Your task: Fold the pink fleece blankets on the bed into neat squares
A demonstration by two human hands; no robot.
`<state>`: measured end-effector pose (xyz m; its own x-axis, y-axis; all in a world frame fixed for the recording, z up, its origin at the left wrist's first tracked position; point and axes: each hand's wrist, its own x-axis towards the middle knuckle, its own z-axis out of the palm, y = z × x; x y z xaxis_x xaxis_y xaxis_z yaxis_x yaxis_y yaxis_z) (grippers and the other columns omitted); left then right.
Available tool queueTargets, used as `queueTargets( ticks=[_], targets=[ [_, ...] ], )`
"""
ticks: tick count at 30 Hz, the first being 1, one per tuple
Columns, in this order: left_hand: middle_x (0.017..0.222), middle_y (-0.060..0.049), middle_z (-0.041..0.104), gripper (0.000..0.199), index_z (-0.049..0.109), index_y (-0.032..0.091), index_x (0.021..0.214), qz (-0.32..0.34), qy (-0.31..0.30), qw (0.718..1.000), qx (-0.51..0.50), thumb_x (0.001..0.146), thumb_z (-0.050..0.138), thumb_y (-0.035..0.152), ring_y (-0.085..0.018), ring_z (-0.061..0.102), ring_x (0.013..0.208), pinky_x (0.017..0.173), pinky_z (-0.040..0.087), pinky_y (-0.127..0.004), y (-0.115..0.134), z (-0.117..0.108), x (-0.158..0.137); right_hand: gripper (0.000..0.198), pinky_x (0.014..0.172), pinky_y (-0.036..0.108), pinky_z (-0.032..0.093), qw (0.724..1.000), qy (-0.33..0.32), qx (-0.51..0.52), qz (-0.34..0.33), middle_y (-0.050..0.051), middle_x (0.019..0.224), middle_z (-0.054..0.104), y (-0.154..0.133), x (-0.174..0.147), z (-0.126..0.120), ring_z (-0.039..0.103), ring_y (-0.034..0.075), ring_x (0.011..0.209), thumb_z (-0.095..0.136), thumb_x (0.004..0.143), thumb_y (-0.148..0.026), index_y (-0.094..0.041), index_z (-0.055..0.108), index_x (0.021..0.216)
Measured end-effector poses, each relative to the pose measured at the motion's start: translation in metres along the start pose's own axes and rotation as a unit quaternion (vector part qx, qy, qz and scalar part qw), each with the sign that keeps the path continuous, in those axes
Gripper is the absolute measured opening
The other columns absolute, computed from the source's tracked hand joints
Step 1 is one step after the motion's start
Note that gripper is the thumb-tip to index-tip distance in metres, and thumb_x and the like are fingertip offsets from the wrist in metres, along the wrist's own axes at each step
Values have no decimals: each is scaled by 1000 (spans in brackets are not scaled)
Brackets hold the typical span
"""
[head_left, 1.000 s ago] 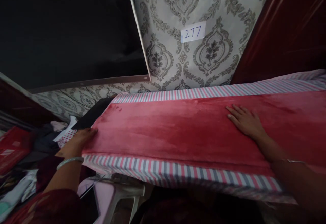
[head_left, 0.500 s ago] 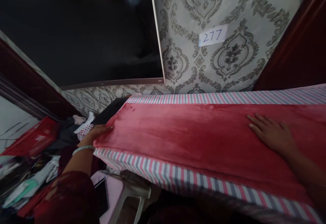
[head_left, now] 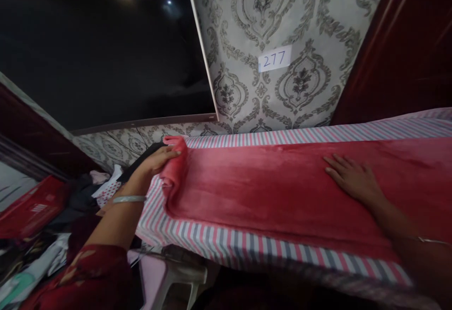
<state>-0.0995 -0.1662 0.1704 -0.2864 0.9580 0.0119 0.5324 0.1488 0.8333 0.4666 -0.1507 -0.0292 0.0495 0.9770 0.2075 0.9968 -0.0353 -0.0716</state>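
Note:
A long red plush blanket [head_left: 268,187] lies spread along a table covered by a striped cloth [head_left: 243,244]. My left hand [head_left: 158,159] grips the blanket's left end, which is lifted and curled over toward the right. The fingertips rest on top of this fold, and the thumb side is partly hidden. Farther right, my right hand [head_left: 353,178] lies flat on the blanket with its fingers spread.
A large dark television [head_left: 106,56] hangs behind the table. A paper marked 277 [head_left: 274,59] is on the patterned wall. At left are a red basket [head_left: 35,206] and piled clothes. Below the table stands a pale stool [head_left: 183,272].
My left hand has raised the blanket's left end and turned it inward, baring the striped cloth beneath. My right hand stays flat on the blanket. The view has shifted slightly right.

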Motion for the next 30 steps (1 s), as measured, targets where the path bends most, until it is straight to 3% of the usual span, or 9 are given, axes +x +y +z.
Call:
queueTargets(
  ticks=[3,6,8,10,15,20,25,28,30],
  targets=[
    [98,-10,76,43,70,13,110,107,-173,977,64,77,67,41,-27,71,85,77,58,-39,22,66,-9,63,118,60,28,1000,-4,3,6,7,164,35,-2,0,-3,34,32,149,18,101,-49,-28,43,156],
    [113,-12,74,37,68,12,113,233,-240,919,208,81,59,30,-26,69,100,88,54,-36,21,139,-36,62,117,61,29,1000,2,11,6,6,163,36,-2,1,-2,34,32,149,21,101,-49,-27,44,155],
    [125,-11,71,48,62,16,128,254,-275,882,287,81,58,23,-25,67,109,95,52,-35,13,176,-59,61,117,62,30,1000,16,16,2,5,162,38,-1,2,1,35,32,148,23,101,-48,-28,46,153],
    [132,-16,67,62,54,15,140,252,-277,872,315,79,60,19,-28,65,116,99,50,-38,4,197,-79,60,116,63,31,999,29,22,-4,5,161,41,1,4,4,37,33,147,25,100,-49,-30,48,152],
    [144,-18,57,78,32,20,157,283,-231,866,342,83,57,17,-30,63,121,101,49,-42,-9,194,-111,59,117,62,30,999,27,37,0,4,161,40,3,5,6,35,32,148,25,100,-49,-30,48,152],
    [130,-15,60,75,33,22,154,323,-143,886,299,83,59,18,-29,60,117,97,50,-43,-27,190,-135,58,116,63,30,998,37,42,-3,3,160,42,4,6,7,36,33,148,27,100,-50,-33,49,151],
    [115,-14,63,46,55,17,128,312,-32,910,270,84,64,28,-32,58,108,93,48,-50,-46,194,-146,58,117,63,29,999,24,36,4,3,162,39,4,5,5,34,32,149,26,101,-50,-32,47,152],
    [104,-11,64,20,62,21,101,316,-30,910,267,82,60,19,-30,58,101,88,48,-48,-47,192,-149,58,117,64,28,999,17,38,6,3,162,38,3,4,2,33,32,149,26,101,-50,-33,45,153],
    [97,-9,63,21,61,23,96,341,-40,901,265,80,54,11,-27,58,97,86,48,-45,-44,191,-151,57,117,64,28,999,17,39,8,3,163,38,3,4,2,33,32,149,27,102,-50,-33,46,153]
  ],
)
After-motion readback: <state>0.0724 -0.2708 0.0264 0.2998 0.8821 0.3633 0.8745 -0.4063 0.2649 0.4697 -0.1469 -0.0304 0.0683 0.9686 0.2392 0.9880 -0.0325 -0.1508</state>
